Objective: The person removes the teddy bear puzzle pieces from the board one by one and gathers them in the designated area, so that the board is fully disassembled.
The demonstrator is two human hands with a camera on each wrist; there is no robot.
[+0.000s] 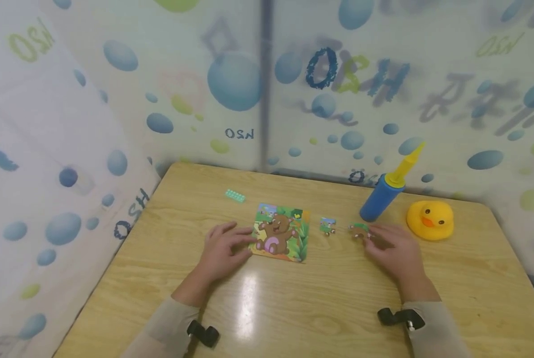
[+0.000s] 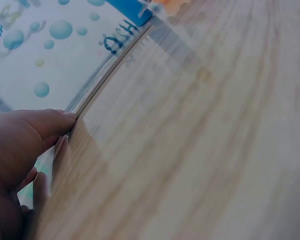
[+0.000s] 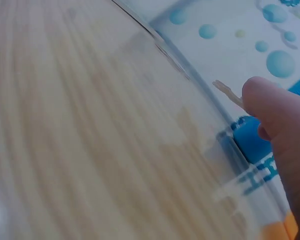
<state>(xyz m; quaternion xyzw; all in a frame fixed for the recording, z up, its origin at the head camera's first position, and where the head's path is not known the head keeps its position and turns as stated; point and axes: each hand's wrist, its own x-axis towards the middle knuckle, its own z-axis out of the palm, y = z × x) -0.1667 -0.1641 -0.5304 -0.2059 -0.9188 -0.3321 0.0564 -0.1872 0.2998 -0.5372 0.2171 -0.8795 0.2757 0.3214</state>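
A flat square jigsaw puzzle (image 1: 279, 232) with a brown bear picture lies on the table. My left hand (image 1: 225, 249) rests at its left edge, fingers loosely extended and fingertips right at the border. The left wrist view shows the left thumb (image 2: 45, 122) low over the wood. My right hand (image 1: 394, 248) pinches a green and brown puzzle piece (image 1: 360, 230) between thumb and fingers. From the right wrist, this piece (image 3: 227, 92) shows edge-on and raised above the table. Another loose puzzle piece (image 1: 327, 225) lies between the puzzle and my right hand.
Behind my right hand stands a blue hand pump (image 1: 378, 201) with a yellow nozzle. A yellow rubber duck (image 1: 430, 220) sits to its right. A small mint-green studded brick (image 1: 235, 195) lies behind the puzzle on the wooden table (image 1: 294, 308). Patterned curtains (image 1: 182, 74) hang along the table's back and sides.
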